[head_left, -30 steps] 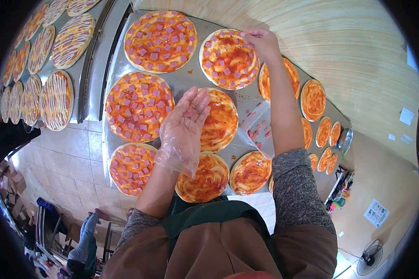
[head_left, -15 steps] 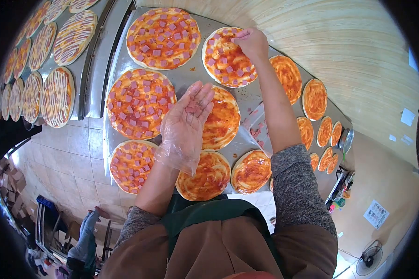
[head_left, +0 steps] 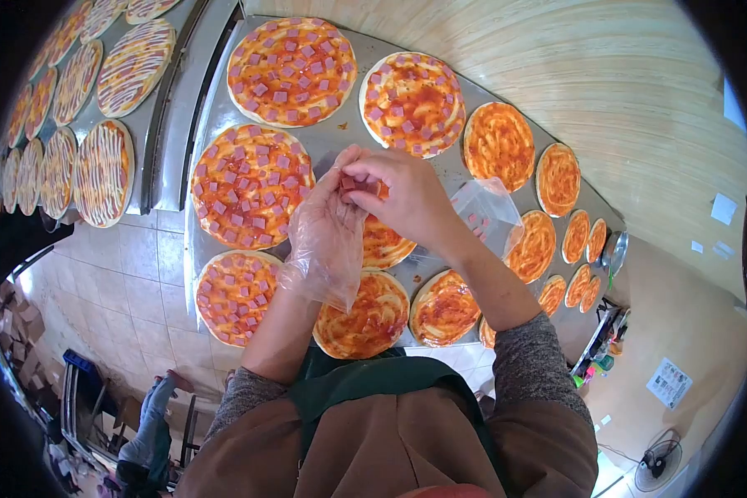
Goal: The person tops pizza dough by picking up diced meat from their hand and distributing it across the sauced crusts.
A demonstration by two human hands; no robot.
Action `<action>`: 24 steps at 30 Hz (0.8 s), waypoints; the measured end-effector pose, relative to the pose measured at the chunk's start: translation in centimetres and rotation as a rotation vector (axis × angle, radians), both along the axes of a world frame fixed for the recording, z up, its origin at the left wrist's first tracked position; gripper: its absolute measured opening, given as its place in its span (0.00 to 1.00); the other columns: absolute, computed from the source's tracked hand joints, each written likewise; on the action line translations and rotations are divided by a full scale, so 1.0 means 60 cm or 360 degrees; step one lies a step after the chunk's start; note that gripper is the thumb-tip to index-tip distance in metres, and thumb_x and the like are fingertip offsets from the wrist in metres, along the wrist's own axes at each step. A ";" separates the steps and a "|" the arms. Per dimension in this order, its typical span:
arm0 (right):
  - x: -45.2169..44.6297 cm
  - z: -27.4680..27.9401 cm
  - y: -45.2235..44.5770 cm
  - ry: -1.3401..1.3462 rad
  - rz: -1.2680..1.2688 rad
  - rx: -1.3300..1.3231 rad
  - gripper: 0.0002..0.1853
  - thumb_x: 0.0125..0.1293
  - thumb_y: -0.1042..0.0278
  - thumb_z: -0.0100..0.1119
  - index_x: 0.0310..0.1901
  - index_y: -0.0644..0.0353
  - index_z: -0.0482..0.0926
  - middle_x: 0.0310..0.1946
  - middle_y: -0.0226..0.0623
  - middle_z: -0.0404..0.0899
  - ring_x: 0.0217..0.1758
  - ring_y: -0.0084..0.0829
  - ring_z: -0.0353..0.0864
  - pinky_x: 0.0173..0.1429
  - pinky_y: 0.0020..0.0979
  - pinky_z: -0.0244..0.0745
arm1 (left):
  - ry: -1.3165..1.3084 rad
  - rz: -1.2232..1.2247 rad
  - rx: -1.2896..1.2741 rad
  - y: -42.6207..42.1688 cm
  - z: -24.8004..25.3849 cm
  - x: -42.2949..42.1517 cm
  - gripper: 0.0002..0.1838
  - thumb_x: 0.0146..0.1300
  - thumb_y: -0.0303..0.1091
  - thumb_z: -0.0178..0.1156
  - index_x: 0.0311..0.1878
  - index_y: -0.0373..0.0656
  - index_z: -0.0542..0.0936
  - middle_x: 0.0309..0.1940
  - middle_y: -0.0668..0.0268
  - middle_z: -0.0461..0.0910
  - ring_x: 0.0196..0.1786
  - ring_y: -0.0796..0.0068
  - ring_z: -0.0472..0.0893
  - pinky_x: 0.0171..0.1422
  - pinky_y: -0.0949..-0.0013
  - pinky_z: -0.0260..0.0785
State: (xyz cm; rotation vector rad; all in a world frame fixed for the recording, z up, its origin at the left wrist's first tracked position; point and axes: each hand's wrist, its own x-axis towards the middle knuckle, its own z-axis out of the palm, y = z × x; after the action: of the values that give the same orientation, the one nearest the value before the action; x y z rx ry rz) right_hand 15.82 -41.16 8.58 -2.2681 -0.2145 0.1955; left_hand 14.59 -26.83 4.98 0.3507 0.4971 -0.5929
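My left hand (head_left: 319, 232), in a clear plastic glove, is cupped palm up around a few cubes of diced ham (head_left: 353, 184). The bare fingers of my right hand (head_left: 407, 197) are bent into that palm and pinch at the cubes. Beneath both hands lies a sauced pizza base (head_left: 384, 246), partly hidden. Just beyond them is a pizza (head_left: 413, 104) with ham mostly around its edge and bare sauce in the middle. Ham cubes cover the pizza (head_left: 251, 187) left of my left hand. A clear plastic container (head_left: 496, 207) with some ham inside stands right of my right hand.
More ham-topped pizzas (head_left: 292, 70) line the left of the metal table (head_left: 440, 176). Several sauce-only bases (head_left: 500, 145) run to the right, near a metal bowl (head_left: 615, 249). Another table holds striped pizzas (head_left: 104, 173). A wall (head_left: 556, 66) borders the far side. A person's leg (head_left: 148, 419) shows lower left.
My right hand has come back from the far pizza to my left palm. My left fingers have curled from spread to cupped. The container now shows more fully.
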 end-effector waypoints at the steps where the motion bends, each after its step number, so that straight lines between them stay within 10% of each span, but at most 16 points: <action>1: -0.003 0.001 0.001 0.0043 -0.0023 -0.0001 0.10 0.59 0.71 0.71 0.42 0.61 0.84 0.34 0.35 0.84 0.36 0.29 0.84 0.42 0.29 0.78 | -0.0018 -0.0005 -0.0005 -0.001 -0.002 0.000 0.23 0.80 0.38 0.42 0.71 0.35 0.68 0.63 0.61 0.74 0.66 0.69 0.74 0.76 0.62 0.62; 13: -0.008 -0.010 -0.025 0.0339 -0.0296 0.0341 0.05 0.66 0.73 0.65 0.42 0.62 0.85 0.38 0.31 0.85 0.37 0.18 0.80 0.41 0.22 0.74 | 0.0034 -0.0019 0.0082 -0.011 0.012 0.001 0.22 0.80 0.37 0.44 0.69 0.35 0.68 0.61 0.59 0.75 0.65 0.67 0.75 0.75 0.62 0.64; 19: 0.051 -0.015 -0.073 0.0670 -0.0748 0.1197 0.07 0.66 0.74 0.66 0.44 0.63 0.82 0.39 0.34 0.86 0.37 0.19 0.81 0.43 0.22 0.76 | -0.0010 -0.0016 0.0044 -0.003 0.007 0.005 0.25 0.78 0.38 0.45 0.72 0.33 0.65 0.71 0.53 0.68 0.75 0.62 0.67 0.80 0.61 0.57; 24: 0.147 -0.099 -0.159 0.0274 -0.0942 0.0776 0.09 0.63 0.73 0.69 0.43 0.65 0.83 0.38 0.34 0.87 0.38 0.19 0.83 0.42 0.22 0.76 | 0.0004 -0.0019 0.0032 0.002 0.011 0.005 0.25 0.79 0.38 0.44 0.73 0.33 0.64 0.73 0.51 0.66 0.75 0.62 0.66 0.80 0.61 0.57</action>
State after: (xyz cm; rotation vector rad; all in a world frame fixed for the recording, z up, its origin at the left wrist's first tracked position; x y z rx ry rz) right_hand 24.62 -50.70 2.65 -1.7273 0.4531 0.0176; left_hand 14.86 -26.74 5.61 0.3723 0.5040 -0.6006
